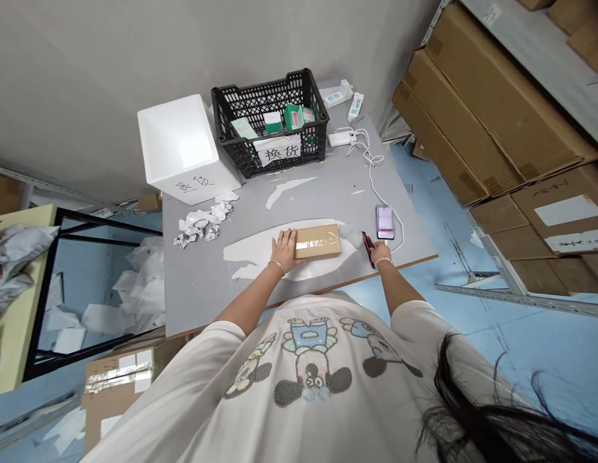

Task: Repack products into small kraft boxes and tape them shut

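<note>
Tape (pixel 312 244) shines along the top of a narrow cardboard carton (pixel 323 251), which lies flat between the two hands with its long side roughly level with the near edge of the table (pixel 197 296). The left hand (pixel 283 249) is spread over the carton's left end, fingers on the top and thumb low by the near side; it presses rather than clenches, which seems meant to keep the carton from sliding while most of the taped face stays uncovered. A ragged white patch (pixel 245 252) shows around and under the carton.

Just past the carton's other end, the right hand (pixel 380 251) grasps a red-and-black utility knife (pixel 368 243), its front end pointing away from the body. The knife is so small in this view that I cannot tell whether its blade is out or whether it rests on the table.

Right beside and beyond the right hand lies a phone (pixel 386 222), screen up, probably put there to be read at a glance; a white cable (pixel 371 177) runs near it from a power strip (pixel 341 138) farther out. Crumpled paper (pixel 197 226) sits beyond the left hand, apart from the carton. Farther ahead of both hands stand a white foam box (pixel 195 183) and a black crate (pixel 312 145) of small boxes (pixel 295 117), their written faces turned towards the person, likely for easy reading.
</note>
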`<state>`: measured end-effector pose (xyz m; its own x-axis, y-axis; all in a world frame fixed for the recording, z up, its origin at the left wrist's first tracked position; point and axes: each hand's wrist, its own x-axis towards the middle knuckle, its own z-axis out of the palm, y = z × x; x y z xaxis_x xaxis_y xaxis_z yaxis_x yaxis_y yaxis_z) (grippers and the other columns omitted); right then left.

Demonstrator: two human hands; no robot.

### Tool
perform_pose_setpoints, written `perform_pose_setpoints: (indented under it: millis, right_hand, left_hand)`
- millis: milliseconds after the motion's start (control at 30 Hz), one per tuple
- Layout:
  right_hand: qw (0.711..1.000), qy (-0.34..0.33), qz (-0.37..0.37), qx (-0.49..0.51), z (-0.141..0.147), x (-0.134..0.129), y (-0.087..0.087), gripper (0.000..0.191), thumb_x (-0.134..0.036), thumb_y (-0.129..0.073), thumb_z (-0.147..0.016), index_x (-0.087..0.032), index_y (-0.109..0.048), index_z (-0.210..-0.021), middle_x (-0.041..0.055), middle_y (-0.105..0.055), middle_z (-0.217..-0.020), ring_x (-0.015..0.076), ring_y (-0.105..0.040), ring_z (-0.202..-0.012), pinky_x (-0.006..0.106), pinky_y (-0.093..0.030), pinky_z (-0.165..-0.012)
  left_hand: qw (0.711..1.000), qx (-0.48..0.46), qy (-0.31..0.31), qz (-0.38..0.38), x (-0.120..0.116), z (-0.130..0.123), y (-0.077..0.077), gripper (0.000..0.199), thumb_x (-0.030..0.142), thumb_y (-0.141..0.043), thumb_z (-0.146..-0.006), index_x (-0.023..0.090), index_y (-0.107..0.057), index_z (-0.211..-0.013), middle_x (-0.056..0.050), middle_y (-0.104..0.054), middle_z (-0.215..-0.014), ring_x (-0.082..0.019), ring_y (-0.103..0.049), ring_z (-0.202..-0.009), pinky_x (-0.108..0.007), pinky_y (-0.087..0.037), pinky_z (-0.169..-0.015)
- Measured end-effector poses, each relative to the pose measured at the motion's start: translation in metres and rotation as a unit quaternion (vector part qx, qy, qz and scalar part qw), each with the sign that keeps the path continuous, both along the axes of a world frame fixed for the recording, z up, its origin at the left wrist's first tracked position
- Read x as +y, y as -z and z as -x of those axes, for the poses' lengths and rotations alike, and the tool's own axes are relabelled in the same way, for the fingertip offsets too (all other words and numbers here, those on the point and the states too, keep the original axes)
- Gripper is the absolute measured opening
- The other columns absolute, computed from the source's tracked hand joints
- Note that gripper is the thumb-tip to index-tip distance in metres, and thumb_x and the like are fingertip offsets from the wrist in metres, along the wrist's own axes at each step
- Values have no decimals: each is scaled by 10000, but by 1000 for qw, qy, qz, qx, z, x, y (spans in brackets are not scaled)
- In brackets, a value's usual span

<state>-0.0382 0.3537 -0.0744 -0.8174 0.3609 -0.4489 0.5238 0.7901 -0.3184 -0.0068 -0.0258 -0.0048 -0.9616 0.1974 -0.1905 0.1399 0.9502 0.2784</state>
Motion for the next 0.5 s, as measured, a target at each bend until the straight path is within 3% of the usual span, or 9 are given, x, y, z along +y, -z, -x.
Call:
perform_pose_setpoints:
  millis: [100, 233, 367, 500]
  right_hand:
    - [999, -30, -25, -6, 0, 0, 5, 286, -219, -561, -879, -146, -671, -1133, 161, -666, -1095, 253, -608, -1058, 301, -430, -864]
    - [994, -39, -88, 51, 4, 1, 8, 376, -288, -540, -887, -158, -637, -1226, 178, -556, -1258, 294, -486, -1208, 365, -377, -986]
    - [989, -35, -112, 87, 16, 10, 10, 479, -319, -522, -894, -175, -534, -1351, 180, -395, -1428, 325, -355, -1315, 459, -307, -1069]
    - [991, -43, -101, 72, 38, 24, 15, 475, -347, -522, -898, -233, -525, -1360, 136, -224, -1556, 325, -206, -1423, 513, -235, -1119]
  left_hand:
    - [999, 38, 19, -34, 4, 0, 9, 1144, 561, -769, -663, 94, -186, -1528, -253, -280, -1533, -417, -171, -1460, -595, -206, -1163]
    - [995, 76, 31, -52, 10, -2, 15, 1199, 550, -814, -577, 40, -232, -1493, -282, -348, -1440, -453, -253, -1401, -631, -200, -1152]
    - [996, 73, 5, -53, 21, -2, 14, 1223, 516, -834, -532, 42, -239, -1489, -275, -350, -1407, -481, -289, -1350, -651, -233, -1125]
    - [998, 50, -11, -41, 36, -2, 8, 1198, 491, -821, -552, 34, -232, -1490, -273, -340, -1410, -472, -277, -1353, -626, -228, -1139]
